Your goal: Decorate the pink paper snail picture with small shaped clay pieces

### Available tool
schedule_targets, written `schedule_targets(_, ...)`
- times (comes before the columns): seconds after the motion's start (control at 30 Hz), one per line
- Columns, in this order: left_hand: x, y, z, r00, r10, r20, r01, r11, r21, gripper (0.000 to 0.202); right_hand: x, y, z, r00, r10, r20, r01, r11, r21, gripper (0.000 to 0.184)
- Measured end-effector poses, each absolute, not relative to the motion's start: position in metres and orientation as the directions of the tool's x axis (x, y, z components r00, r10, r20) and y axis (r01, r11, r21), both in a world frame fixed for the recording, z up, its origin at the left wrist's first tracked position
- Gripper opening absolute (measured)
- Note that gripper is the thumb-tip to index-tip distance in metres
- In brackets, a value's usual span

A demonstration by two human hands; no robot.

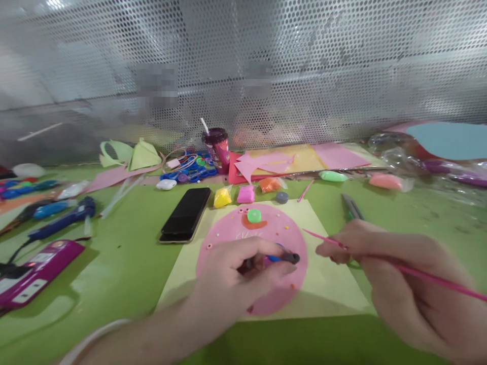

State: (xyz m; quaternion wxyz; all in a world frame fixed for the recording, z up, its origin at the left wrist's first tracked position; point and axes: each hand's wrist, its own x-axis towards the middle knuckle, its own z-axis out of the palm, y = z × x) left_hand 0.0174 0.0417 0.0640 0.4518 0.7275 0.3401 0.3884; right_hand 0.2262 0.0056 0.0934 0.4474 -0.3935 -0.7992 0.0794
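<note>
My left hand (243, 274) rests on a pink paper disc (228, 233), its fingers pinched round a small dark roll of clay (291, 258) with a bit of blue beside it. My right hand (395, 274) is closed on a thin pink stick (429, 278) whose tip points left towards the disc. The disc lies on a pale yellow sheet (323, 284) and carries a green clay spiral on an orange base (254, 219) near its far edge.
A black phone (185, 214) lies left of the sheet. Yellow (222, 197), pink (246, 194) and orange (269, 184) clay lumps and a grey one (282, 197) sit behind it. A dark cup (216, 148), scissors, coloured paper, a blue glue gun (64, 219) and a purple device (36, 271) surround the green table.
</note>
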Motion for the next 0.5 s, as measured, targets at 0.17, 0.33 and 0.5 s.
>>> schedule_targets(0.17,0.019,0.041,0.069,0.487,0.867,-0.101,0.048,0.089,0.995,0.017,0.229,0.012,0.085,-0.337,0.612,0.715,0.454,0.771,-0.446,0.023)
schedule_targets(0.33,0.020,0.041,0.073,0.486,0.848,-0.211,0.055,0.212,0.976,0.019,0.227,0.010,0.082,-0.201,0.754,0.625,0.299,0.655,-0.694,0.017)
schedule_targets(0.5,0.019,0.042,0.070,0.484,0.847,-0.219,0.026,0.236,0.971,0.018,0.227,0.012,0.086,-0.255,0.677,0.690,0.354,0.729,-0.585,0.026)
